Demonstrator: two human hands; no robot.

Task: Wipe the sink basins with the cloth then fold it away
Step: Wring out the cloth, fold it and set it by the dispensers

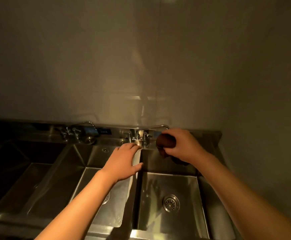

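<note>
Item: cloth (165, 142), dark, bunched. Your right hand (181, 146) has its fingers curled round it, holding it against the upper back wall of the right basin (169, 187), just below the faucet (142, 136). The basin floor lies below and toward you from that grip. Your left hand (124, 163), fingers straight, rests on the divider (135, 172) left of the cloth, holding nothing. The middle basin (82, 184) sits beyond it.

Cloth (165, 142) mostly hidden inside right hand (182, 146); leftmost basin (11, 170) lost in dark.
</note>
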